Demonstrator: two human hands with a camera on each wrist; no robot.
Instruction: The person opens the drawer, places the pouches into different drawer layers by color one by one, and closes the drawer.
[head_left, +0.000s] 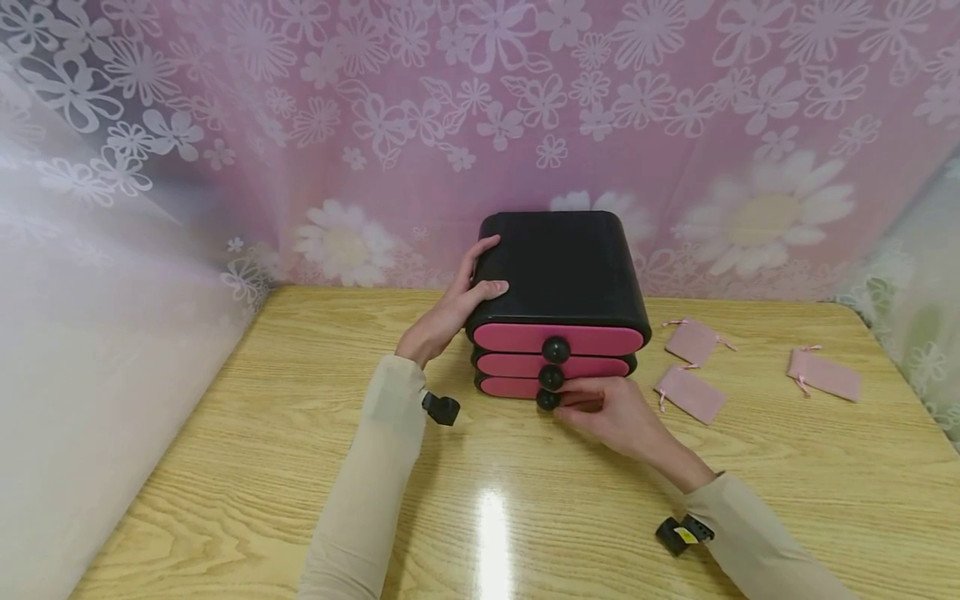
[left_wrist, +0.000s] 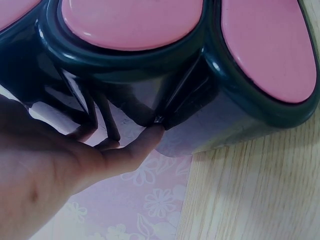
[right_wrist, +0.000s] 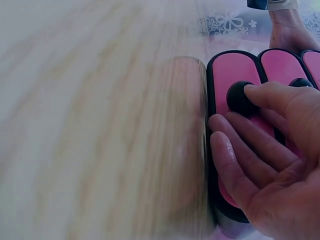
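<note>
A black mini drawer cabinet (head_left: 558,267) with three stacked pink drawer fronts stands at the back middle of the table. My left hand (head_left: 448,312) lies against its left side, thumb and a finger reaching onto the top; in the left wrist view its extended fingertips touch the glossy black wall. On the front, my right hand (head_left: 617,415) has thumb and index finger at the round black knob (right_wrist: 241,98) of the lowest drawer, pinching it. The other fingers lie near the pink drawer front (right_wrist: 232,68). Above that are the middle knob (head_left: 551,377) and top knob (head_left: 556,349). All drawers look closed.
Right of the cabinet lie three small pink drawstring pouches: one at the back (head_left: 692,342), one in front of it (head_left: 690,394), and another farther right (head_left: 825,373). A pink flowered curtain (head_left: 450,125) hangs behind the wooden table (head_left: 300,417).
</note>
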